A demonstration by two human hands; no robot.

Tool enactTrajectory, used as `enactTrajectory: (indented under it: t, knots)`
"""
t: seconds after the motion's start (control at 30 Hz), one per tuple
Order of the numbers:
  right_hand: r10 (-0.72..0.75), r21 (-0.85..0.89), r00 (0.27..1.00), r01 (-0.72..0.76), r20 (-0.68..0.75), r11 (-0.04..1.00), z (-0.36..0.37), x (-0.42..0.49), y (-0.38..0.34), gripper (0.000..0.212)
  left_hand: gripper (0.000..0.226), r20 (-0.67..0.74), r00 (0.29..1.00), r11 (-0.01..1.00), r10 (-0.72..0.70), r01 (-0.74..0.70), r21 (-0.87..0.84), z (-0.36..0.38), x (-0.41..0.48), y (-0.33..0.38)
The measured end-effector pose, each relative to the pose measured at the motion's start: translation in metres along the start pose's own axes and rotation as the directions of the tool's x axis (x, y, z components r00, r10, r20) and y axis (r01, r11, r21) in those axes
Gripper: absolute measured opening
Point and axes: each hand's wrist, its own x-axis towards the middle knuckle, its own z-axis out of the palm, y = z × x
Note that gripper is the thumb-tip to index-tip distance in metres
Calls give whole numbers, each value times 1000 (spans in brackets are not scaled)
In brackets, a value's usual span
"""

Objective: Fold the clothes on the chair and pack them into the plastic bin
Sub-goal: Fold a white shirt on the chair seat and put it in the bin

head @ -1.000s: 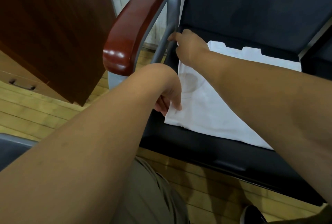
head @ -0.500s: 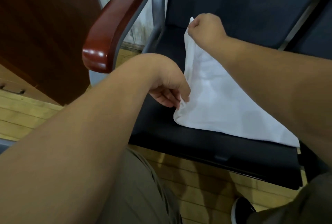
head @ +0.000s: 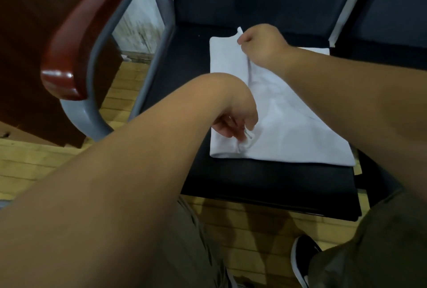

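You are in what looks like an office or waiting room rather than a home. In front of you stands a visitor-style chair with a black padded seat and back, a grey metal tube frame and a glossy red-brown wooden armrest. A second seat with the same dark padding sits just beside it on your right, like a row of joined seating. To your left is a large dark red-brown wooden cabinet. The floor is pale wooden planks, and the white wall behind the chair is scuffed and stained near its base
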Motion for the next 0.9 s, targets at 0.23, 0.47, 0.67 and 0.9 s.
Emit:
enactTrajectory:
  t: [0.23,0.47,0.67,0.9]
  knots:
    - [-41,-206,997,52,58,977,-42,-6,29,32,25,34,998,984,-44,38,173,9,6,25]
    - [78,-268,991,-46,109,962,-79,-27,103,33,20,-23,990,879,-139,134,458,30,12,39]
    - [62,-245,970,-2,236,969,-98,-39,119,31,22,-89,963,719,-254,249,649,33,6,44]
    - [64,-324,975,9,214,946,-113,-43,139,35,22,-5,993,654,120,-75,753,66,5,76]
